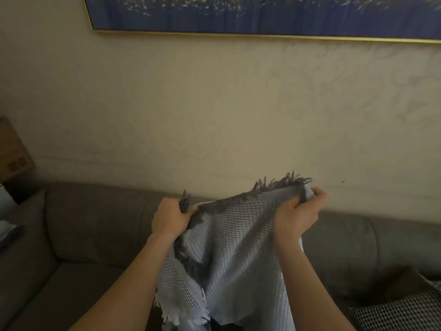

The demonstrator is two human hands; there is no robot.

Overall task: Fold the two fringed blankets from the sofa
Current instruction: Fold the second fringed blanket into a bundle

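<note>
A pale blue-grey waffle-weave blanket (pixel 238 247) with a fringed edge hangs in front of me, lifted above the sofa seat. My left hand (pixel 170 217) grips its top edge at the left, fringe sticking up past the fingers. My right hand (pixel 299 211) grips the top edge at the right, fingers curled round the cloth. The fringed top edge sags between the two hands. The blanket's lower part drops out of view at the bottom. A second blanket (pixel 405 306), black-and-white checked, lies at the lower right on the sofa.
A brown sofa (pixel 95 235) runs across the view against a cream wall. A framed blue painting (pixel 262 13) hangs above. A wooden piece of furniture (pixel 12 154) stands at the far left, with pale objects below it.
</note>
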